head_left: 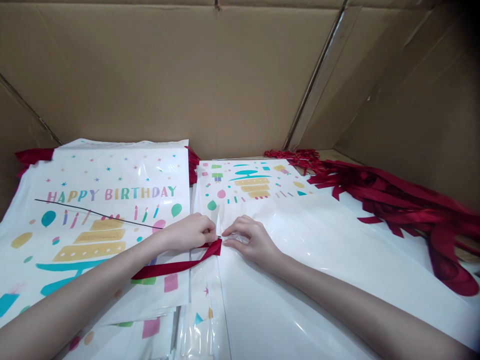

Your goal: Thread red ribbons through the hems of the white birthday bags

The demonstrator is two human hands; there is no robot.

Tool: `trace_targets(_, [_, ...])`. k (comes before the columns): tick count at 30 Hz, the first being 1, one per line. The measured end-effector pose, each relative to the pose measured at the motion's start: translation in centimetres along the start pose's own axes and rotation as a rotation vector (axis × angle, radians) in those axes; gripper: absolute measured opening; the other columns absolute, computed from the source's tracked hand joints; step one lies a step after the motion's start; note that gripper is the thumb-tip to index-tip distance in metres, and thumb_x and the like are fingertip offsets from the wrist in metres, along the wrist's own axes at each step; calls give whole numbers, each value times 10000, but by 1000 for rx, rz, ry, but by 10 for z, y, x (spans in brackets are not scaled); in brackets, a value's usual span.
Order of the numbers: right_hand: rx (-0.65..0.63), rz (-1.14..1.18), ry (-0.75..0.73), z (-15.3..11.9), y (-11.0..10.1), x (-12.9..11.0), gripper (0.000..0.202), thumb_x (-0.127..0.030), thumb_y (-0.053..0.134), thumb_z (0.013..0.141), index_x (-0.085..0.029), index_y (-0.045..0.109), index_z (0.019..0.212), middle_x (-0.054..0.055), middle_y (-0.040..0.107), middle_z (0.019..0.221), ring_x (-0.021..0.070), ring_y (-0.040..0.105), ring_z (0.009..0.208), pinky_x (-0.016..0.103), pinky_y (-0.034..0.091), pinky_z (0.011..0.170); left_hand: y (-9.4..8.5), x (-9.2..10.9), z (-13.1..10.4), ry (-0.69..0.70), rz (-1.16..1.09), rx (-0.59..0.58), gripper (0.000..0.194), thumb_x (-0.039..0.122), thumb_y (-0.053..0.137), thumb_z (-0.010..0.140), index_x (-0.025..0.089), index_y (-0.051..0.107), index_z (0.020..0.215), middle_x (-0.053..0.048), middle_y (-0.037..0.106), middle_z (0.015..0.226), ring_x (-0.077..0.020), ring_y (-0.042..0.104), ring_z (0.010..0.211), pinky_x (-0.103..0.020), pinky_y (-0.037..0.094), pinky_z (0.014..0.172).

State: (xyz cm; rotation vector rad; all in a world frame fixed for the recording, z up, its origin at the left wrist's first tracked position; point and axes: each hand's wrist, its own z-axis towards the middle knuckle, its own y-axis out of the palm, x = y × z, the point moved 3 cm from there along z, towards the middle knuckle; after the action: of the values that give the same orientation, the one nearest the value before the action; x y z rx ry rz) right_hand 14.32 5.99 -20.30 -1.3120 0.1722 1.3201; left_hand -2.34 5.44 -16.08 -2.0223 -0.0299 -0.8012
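My left hand [193, 231] is closed on the end of a red ribbon [165, 270], which trails left over a printed "Happy Birthday" sheet [112, 170]. A thin dark strand [93, 210] runs from near my left wrist across that sheet. My right hand [253, 240] pinches the left edge of a plain white glossy sheet [300, 285], its fingertips almost meeting those of my left hand. What lies between the fingertips is too small to tell. Behind the white sheet another printed sheet [255, 180] shows upside-down cake and balloon pictures.
Tall cardboard walls [168, 75] rise behind and at the sides. A heap of loose red ribbons [405, 200] lies at the right, with thin red strings [305, 157] at its back left. More red ribbon [35, 156] shows at the far left.
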Motion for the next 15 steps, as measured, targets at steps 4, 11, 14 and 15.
trace_targets(4, [15, -28, -11, -1, 1, -1, 96, -201, 687, 760, -194, 665, 852, 23, 644, 800, 151, 559, 817, 273, 432, 737, 3, 1, 0, -1, 44, 102, 173, 313, 474, 834, 157, 507, 765, 5, 531, 618, -122, 456, 590, -214, 268, 539])
trace_targets(11, [-19, -160, -181, -5, 2, -8, 110, -200, 570, 843, -188, 679, 838, 34, 667, 817, 144, 568, 776, 285, 447, 736, 8, 3, -1, -34, 306, 283, 186, 315, 530, 833, 167, 545, 722, -6, 599, 717, -131, 500, 616, -229, 254, 533])
trace_targets(14, [-48, -258, -284, -11, 0, -15, 167, -181, 511, 858, -178, 676, 880, 49, 666, 879, 156, 573, 817, 317, 448, 792, 8, 9, 0, 11, 414, 316, 193, 302, 541, 837, 161, 562, 707, -19, 609, 775, -150, 537, 700, -242, 272, 559])
trace_targets(15, [-54, -285, -302, -13, 0, -16, 178, -178, 501, 858, -176, 670, 911, 52, 662, 901, 163, 573, 847, 329, 445, 816, 7, 11, -1, 31, 437, 317, 195, 303, 546, 839, 159, 568, 709, -23, 610, 796, -156, 544, 730, -245, 285, 574])
